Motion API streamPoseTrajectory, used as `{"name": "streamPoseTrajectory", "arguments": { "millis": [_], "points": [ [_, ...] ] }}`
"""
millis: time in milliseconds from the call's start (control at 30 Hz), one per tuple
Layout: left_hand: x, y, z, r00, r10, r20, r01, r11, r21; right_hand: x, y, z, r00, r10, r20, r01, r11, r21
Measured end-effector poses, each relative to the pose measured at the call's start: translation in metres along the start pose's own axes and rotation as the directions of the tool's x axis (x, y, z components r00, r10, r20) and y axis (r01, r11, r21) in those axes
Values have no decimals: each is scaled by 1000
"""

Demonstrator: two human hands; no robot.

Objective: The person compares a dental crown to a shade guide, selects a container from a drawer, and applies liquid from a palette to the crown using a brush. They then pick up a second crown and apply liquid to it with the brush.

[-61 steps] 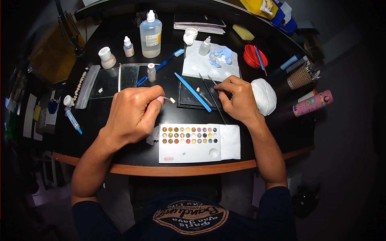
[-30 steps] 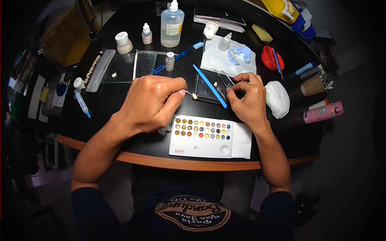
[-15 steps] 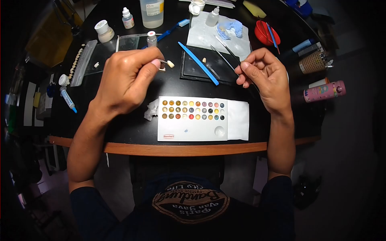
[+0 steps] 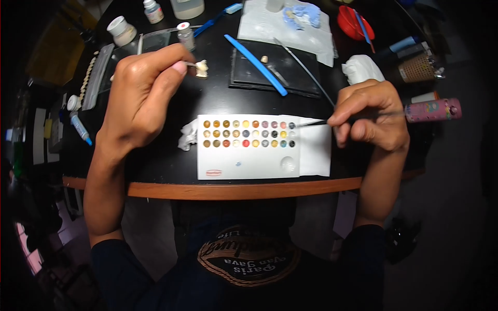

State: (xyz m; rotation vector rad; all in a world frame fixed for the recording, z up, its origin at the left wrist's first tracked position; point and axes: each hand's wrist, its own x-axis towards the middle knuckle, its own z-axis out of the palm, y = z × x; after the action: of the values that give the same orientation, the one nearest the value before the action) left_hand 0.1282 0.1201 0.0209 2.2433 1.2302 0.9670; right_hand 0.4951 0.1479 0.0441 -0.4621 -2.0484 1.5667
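Observation:
My left hand [image 4: 150, 90] pinches a thin holder, and a small tooth-coloured piece [image 4: 202, 68] sits at its tip, above the table left of the black slab. In my right hand [image 4: 371, 116] is a thin dark brush [image 4: 317, 123], pointing left, its tip at the upper right wells of the white paint palette [image 4: 223, 159]. The palette carries rows of small coloured wells and a round hollow at its lower right. White folded paper [image 4: 316, 155] lies against the palette's right side. Behind my right hand a second slim tool [image 4: 306, 70] rests with its tip on the black slab [image 4: 244, 78].
A blue strip [image 4: 257, 66] and a small tooth piece [image 4: 264, 59] lie on the slab. Small bottles [image 4: 185, 36], a jar [image 4: 121, 32] and a red bowl [image 4: 354, 25] stand farther back. Crumpled tissue [image 4: 188, 136] is left of the palette; a pink bottle [image 4: 433, 110] is at right.
My right hand has moved right and down, and its brush has swung leftward to the palette. My left hand has shifted slightly left and up, turning the held piece. The view has shifted a little.

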Motion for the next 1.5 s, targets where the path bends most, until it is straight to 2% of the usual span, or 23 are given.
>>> {"name": "streamPoseTrajectory", "arguments": {
  "millis": [67,100,133,200,267,333,433,533,633,733,1033,1133,1233,1333,1500],
  "points": [
    [1,-3,-1,999,31,-15,-31,1000,1,0,-3,8,979,73,-190,-81,996,-35],
    [0,-5,-2,999,30,-21,-30,1000,-2,1,2,6,978,-10,-209,-18,992,-128],
    [0,-6,-2,999,33,-26,-33,999,-11,1,3,3,980,-21,-200,-11,988,-154],
    [-1,-7,-3,999,30,-29,-30,1000,-1,2,5,4,974,-16,-224,-22,986,-166],
    [0,-4,-2,1000,19,-22,-19,1000,4,4,1,12,955,61,-289,-108,983,-150],
    [1,-2,-2,1000,-3,-19,3,1000,28,5,7,15,948,35,-315,-93,981,-169],
    [1,0,-1,1000,-26,0,26,999,45,4,9,17,946,102,-306,-159,973,-169],
    [1,0,-2,1000,-2,3,2,1000,19,6,12,18,959,78,-273,-130,976,-176],
    [0,-1,-2,1000,-14,19,14,1000,8,7,13,17,963,131,-233,-187,954,-234],
    [0,0,-1,1000,0,26,0,1000,22,9,15,22,960,164,-227,-212,955,-206],
    [0,0,-1,1000,6,21,-7,1000,27,9,18,20,964,163,-210,-214,945,-247],
    [1,0,-2,1000,0,31,-1,1000,30,8,18,21,958,136,-253,-188,964,-191],
    [0,-1,-2,1000,-11,30,9,999,39,5,15,15,931,157,-329,-230,953,-197],
    [0,0,-2,1000,-3,21,2,999,51,4,11,8,894,230,-384,-349,896,-276],
    [-1,0,1,999,-43,23,42,998,50,5,15,5,873,253,-417,-404,853,-330]
  ]
}}
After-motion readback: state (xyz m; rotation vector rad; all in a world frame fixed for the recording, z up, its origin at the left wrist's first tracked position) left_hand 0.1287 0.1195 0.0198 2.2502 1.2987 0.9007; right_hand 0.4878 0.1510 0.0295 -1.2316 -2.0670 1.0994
